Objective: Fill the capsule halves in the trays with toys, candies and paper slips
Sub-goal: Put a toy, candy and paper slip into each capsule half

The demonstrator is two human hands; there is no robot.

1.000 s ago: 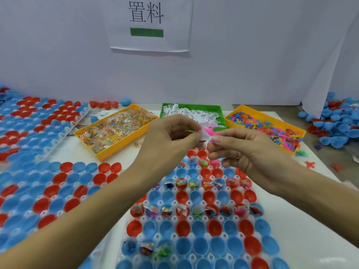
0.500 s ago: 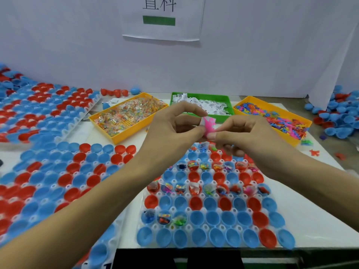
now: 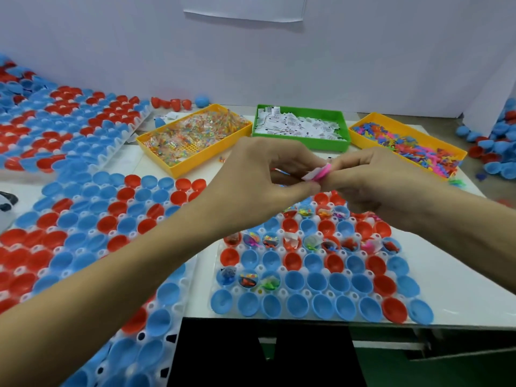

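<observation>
While above the capsule tray [image 3: 307, 277], left hand [image 3: 268, 174] and right hand [image 3: 371, 177], each grip pinching pink toy [image 3: 322, 172].

Both hands meet above the white tray [image 3: 435, 296] of red and blue capsule halves. The left hand [image 3: 268, 174] and right hand [image 3: 371, 177] pinch a pink toy [image 3: 323, 172] with a white paper slip [image 3: 310, 174] between them. Behind sit a yellow candy bin [image 3: 178, 169], green slip bin [image 3: 329, 145] and yellow toy bin [image 3: 371, 120].

- Three bins line the far edge: candy bin [image 3: 192, 138], slip bin [image 3: 301, 127], toy bin [image 3: 405, 146].
- Bare tabletop [image 3: 458, 275] lies right of the near tray [image 3: 315, 275].
</observation>
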